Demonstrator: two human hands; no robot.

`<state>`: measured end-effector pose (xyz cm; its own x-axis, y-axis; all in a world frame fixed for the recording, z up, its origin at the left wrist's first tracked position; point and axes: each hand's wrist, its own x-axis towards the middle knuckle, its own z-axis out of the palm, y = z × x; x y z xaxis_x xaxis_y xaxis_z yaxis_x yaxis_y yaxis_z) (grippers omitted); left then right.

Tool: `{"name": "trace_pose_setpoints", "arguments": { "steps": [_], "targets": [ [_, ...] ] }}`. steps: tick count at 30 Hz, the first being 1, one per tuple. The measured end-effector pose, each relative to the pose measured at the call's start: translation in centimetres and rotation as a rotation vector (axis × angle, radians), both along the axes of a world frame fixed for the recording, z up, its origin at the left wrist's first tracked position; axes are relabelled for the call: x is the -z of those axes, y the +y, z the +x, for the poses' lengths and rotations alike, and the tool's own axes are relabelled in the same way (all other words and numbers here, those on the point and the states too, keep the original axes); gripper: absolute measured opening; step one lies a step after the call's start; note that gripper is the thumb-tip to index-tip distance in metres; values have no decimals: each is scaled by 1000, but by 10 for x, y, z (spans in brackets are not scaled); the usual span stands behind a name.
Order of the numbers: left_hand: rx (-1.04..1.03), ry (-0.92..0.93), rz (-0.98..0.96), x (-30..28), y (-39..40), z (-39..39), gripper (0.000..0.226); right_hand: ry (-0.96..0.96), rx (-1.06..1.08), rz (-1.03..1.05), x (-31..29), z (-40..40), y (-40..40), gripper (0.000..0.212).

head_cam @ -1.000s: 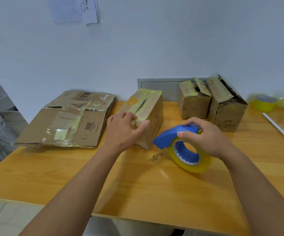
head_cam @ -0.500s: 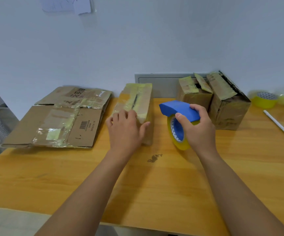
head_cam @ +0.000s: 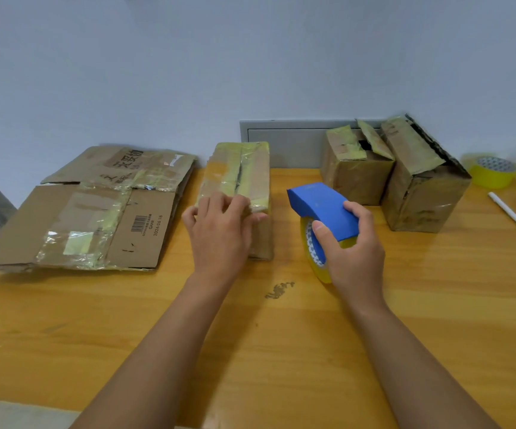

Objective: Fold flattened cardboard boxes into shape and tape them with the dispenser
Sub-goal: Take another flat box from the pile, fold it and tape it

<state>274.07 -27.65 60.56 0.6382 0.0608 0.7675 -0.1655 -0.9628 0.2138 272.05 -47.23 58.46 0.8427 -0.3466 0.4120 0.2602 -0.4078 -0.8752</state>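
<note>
- A person's left hand [head_cam: 219, 233] rests on the near end of a folded cardboard box [head_cam: 239, 187] at the desk's centre, fingers [head_cam: 219, 203] curled over its top edge and pressing the taped flaps down.
- The right hand [head_cam: 351, 243] grips a blue tape dispenser [head_cam: 323, 209] at three o'clock of that box, thumb and fingers clamped round its handle, with the yellow-tinted tape roll [head_cam: 312, 252] standing on edge on the desk [head_cam: 281, 351].
- Judged from the scene, the next strip has yet to be laid; the dispenser stands just beside the box, not touching it.
- Risks from here: the box's top seam shows a dark gap under wrinkled tape, so a new strip may bridge it unevenly or bubble; if the left hand eases, the flaps could spring up; the light box could slide toward the wall as tape is pulled.
- Containers: two more taped boxes [head_cam: 396, 178] stand at one o'clock, flaps partly lifted; their insides are too dark to tell. The held box is closed, contents hidden.
- A stack of flattened cardboard boxes [head_cam: 95, 212] lies at nine o'clock, awaiting folding.
- A spare yellow tape roll [head_cam: 492, 171] and a white pen [head_cam: 513, 216] lie at two o'clock, well apart from the work.
</note>
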Motion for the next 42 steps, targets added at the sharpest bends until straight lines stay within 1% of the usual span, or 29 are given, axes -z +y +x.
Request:
{"name": "trace_pose_setpoints", "arguments": {
  "steps": [3,6,9,11,15,17,19,21,23,24,25,28,30,35,38,42],
  "targets": [
    [15,46,-8,-2,-3,0,26,-14,-7,-6,4,-2,0,52],
    [18,39,-9,-3,-2,-3,20,-19,-3,-9,4,-2,1,55],
    [5,56,-19,-5,-2,-5,19,-23,-1,-4,3,-2,1,56],
    [17,122,-3,-13,-2,-7,26,-26,-4,-3,4,-2,0,55],
    [100,367,65,-39,7,-14,53,-31,-6,-3,5,-2,-1,52],
    [160,448,3,-52,14,-11,48,-31,-10,-4,5,-2,0,52],
    [150,480,-7,-61,18,-1,48,-28,-13,-1,5,-2,0,52],
    [130,467,41,-60,19,8,44,-31,-13,0,5,-2,-1,52],
    [134,414,66,-53,17,13,33,-40,-15,-3,6,-3,-3,52],
    [144,384,61,-50,17,15,32,-42,-17,-6,6,-3,-3,52],
    [155,355,53,-46,17,15,35,-43,-19,-7,6,-3,-3,52],
    [199,274,53,-38,21,12,60,-43,-20,-6,7,-2,-2,52],
    [215,235,68,-33,23,11,65,-44,-19,-6,7,-1,-2,52],
    [180,105,87,-19,17,18,52,-42,-17,-7,7,-1,-3,51],
    [124,40,78,-11,11,21,50,-42,-19,-8,7,-2,-3,52],
    [35,-2,67,-4,-6,21,49,-42,-19,-9,7,-2,-2,52]
  ]
}}
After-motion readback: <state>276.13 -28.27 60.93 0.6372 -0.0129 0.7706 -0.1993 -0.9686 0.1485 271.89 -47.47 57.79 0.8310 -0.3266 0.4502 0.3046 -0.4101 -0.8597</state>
